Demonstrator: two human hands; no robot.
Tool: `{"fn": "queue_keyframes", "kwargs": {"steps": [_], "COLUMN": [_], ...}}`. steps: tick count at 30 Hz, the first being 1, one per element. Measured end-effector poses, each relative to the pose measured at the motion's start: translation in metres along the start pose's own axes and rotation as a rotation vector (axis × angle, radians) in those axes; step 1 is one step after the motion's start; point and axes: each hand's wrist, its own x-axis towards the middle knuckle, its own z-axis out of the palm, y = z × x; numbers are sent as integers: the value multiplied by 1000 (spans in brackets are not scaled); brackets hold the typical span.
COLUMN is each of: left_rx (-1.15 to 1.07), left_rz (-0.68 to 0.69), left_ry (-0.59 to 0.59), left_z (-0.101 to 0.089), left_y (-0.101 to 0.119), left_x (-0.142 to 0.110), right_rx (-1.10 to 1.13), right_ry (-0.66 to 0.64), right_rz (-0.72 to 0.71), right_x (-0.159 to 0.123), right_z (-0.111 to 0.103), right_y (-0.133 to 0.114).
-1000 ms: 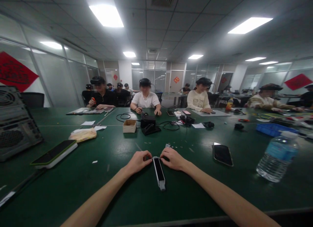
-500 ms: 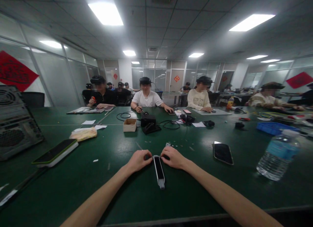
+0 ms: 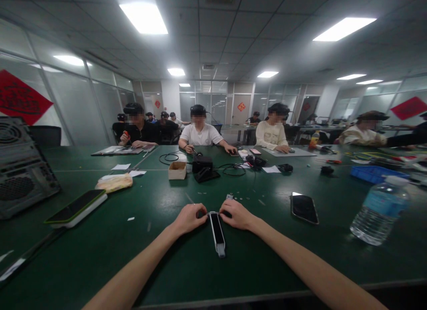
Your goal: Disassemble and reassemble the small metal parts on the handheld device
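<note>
A slim black device with a light rim (image 3: 217,233) lies lengthwise on the green table (image 3: 173,265) right in front of me. My left hand (image 3: 188,218) is curled at its far end on the left side, fingers pinched together against it. My right hand (image 3: 237,214) is curled at the same end on the right side, fingertips touching the device. What the fingertips hold, if anything small, is hidden. A tiny grey part and several small screws (image 3: 233,197) lie just beyond my hands.
A black phone (image 3: 303,208) lies to the right and a water bottle (image 3: 379,210) further right. A phone in a green case (image 3: 75,208) and a computer case (image 3: 23,167) are on the left. A cardboard box (image 3: 176,171), a black gadget with cables (image 3: 202,167) and seated people are across the table.
Both hands stay at the far end of the device. A person across the table has reached one arm out to the side.
</note>
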Motion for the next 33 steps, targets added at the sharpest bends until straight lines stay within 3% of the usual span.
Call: {"fn": "queue_keyframes", "kwargs": {"steps": [20,26,29,33], "left_rx": [7,12,6,-12], "left_rz": [-13,-20,-16,-15], "left_ry": [-19,-20,-35,-51], "left_z": [0,0,-1,-1], "left_y": [4,3,2,0], "left_x": [1,1,1,1], "right_rx": [5,11,-34,-162], "right_ry": [21,-18,26,158], "right_rz": [-14,-9,32,177], "right_x": [1,1,0,-10], "right_z": [3,-8,-20,-35], "right_y": [3,-1,11,49]}}
